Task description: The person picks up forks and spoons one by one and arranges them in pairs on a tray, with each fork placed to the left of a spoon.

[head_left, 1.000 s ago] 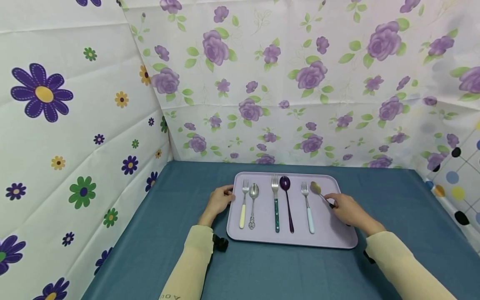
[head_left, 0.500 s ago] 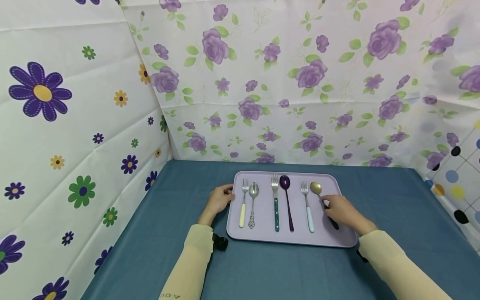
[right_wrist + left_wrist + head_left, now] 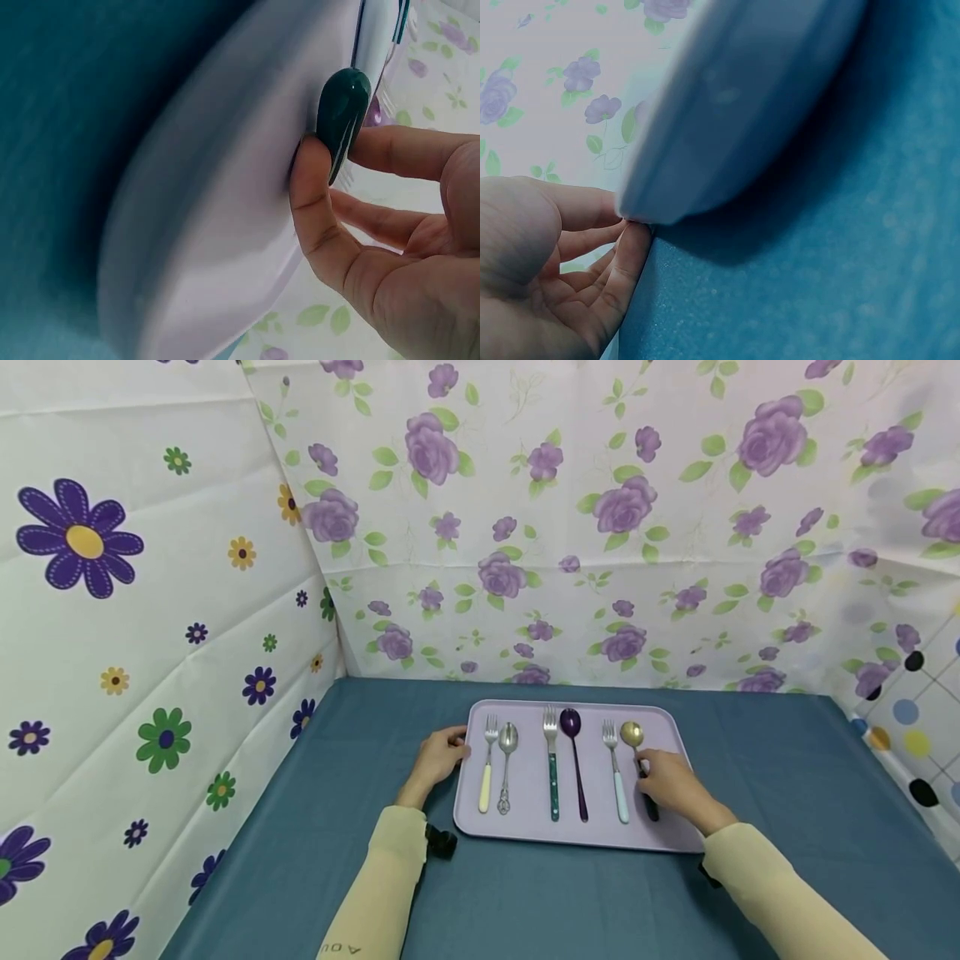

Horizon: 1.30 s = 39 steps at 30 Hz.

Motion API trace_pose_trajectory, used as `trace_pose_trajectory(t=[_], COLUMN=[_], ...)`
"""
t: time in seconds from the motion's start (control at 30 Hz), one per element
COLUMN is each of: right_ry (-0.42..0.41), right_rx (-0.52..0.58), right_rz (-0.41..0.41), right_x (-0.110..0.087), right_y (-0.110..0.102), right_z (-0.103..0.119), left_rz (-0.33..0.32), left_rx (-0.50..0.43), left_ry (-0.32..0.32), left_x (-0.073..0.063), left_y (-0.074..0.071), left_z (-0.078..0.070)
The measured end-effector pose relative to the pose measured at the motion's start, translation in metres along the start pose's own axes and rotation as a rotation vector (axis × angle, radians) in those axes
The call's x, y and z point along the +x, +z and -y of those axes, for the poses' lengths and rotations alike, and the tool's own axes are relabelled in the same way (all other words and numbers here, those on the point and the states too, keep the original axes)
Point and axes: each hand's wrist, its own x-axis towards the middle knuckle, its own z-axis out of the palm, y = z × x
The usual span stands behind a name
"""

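Note:
My left hand (image 3: 437,757) pinches the left rim of a lilac tray (image 3: 517,831); in the left wrist view the thumb and a finger meet at the tray's edge. With the thumb and fingers of my right hand (image 3: 675,783) I hold a gold-bowled spoon (image 3: 632,733) by its dark green handle (image 3: 343,112). The spoon lies nearly parallel to a pale blue-handled fork (image 3: 618,785), just to its right. Part of the handle is hidden behind my fingers.
Also on the tray are a yellow-handled fork (image 3: 485,787), a silver spoon (image 3: 508,739), a green-handled fork (image 3: 553,785) and a purple spoon (image 3: 571,723). The tray rests on a blue-green tablecloth (image 3: 555,902). A floral curtain (image 3: 555,527) hangs behind.
My right hand has moved left with the spoon, whose handle has swung from a slant to nearly in line with the forks. My left hand has stayed at the tray's rim.

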Motion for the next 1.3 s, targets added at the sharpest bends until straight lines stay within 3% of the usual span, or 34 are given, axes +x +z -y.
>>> trace_pose_trajectory(t=[0.33, 0.67, 1.3], right_ry=[0.068, 0.081, 0.028], right_rx=[0.001, 0.012, 0.026], right_rz=[0.011, 0.013, -0.009], right_x=[-0.0021, -0.0033, -0.0045], right_y=[0.0027, 0.0052, 0.0057], right_z=[0.0083, 0.0062, 0.0052], left_rz=[-0.004, -0.003, -0.009], left_rx=[0.001, -0.008, 0.004], left_ry=[0.000, 0.041, 0.010], left_x=[0.0013, -0.0001, 0.0005], left_y=[0.0010, -0.0010, 0.0003], left_z=[-0.0004, -0.0006, 0.0001])
